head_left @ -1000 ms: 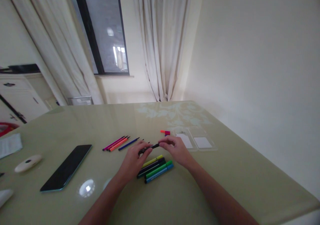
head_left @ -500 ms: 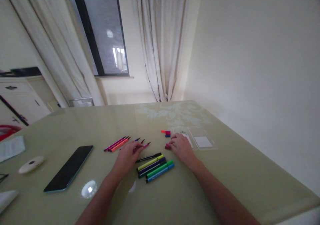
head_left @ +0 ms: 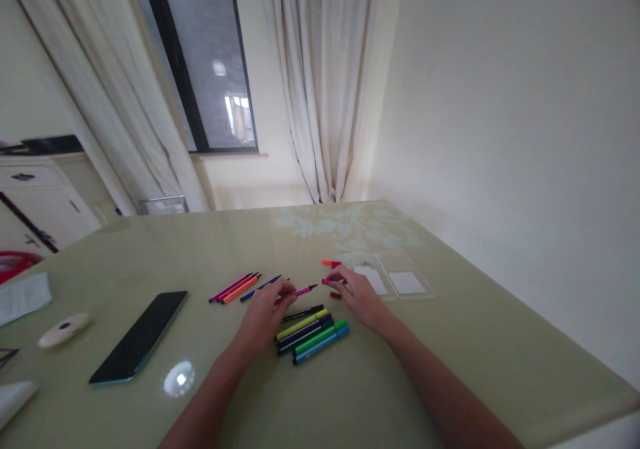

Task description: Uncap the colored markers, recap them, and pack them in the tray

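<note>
My left hand is closed on a pink marker, whose bare dark tip points right. Facing that tip, a short gap away, is a pink cap pinched in the fingers of my right hand. A dark red cap lies under my right fingers, and an orange cap lies behind them. Several uncapped markers rest left of my left hand, with a blue marker partly behind it. In front lie several capped markers, among them a yellow-green one and a light blue one.
An open clear plastic case with white inserts lies behind my right hand. On the left are a phone, a white oval object and a sheet of paper. A wall stands along the table's right edge.
My right hand has lifted the pink cap off the table and moved it slightly left. My left hand has raised the pink marker and brought it right, closer to the cap.
</note>
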A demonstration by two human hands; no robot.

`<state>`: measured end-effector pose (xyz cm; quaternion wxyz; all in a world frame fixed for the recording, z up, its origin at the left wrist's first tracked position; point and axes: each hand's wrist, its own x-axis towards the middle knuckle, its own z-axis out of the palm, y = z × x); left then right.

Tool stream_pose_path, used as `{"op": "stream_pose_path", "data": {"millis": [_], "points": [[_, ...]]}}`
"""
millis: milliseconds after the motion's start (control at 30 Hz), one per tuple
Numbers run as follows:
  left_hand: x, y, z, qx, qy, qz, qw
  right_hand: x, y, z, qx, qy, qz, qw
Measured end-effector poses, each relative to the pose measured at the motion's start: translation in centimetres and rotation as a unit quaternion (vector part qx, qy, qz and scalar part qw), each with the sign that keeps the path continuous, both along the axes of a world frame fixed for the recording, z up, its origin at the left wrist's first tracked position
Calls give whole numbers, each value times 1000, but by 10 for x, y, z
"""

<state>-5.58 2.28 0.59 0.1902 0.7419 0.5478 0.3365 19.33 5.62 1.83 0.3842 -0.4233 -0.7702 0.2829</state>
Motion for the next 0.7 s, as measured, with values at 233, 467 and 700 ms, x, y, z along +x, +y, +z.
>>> {"op": "stream_pose_path", "data": {"millis": [233,467,700], "points": [[6,-2,1,-6,-25,-8,1000,-1,-2,-1,11,12,19,1000],[14,-8,6,19,-47,-35,998,-4,-6,5,44,19,19,999],[21,-10,4,2,-72,-45,996,-6,-8,8,5,59,14,998]]}}
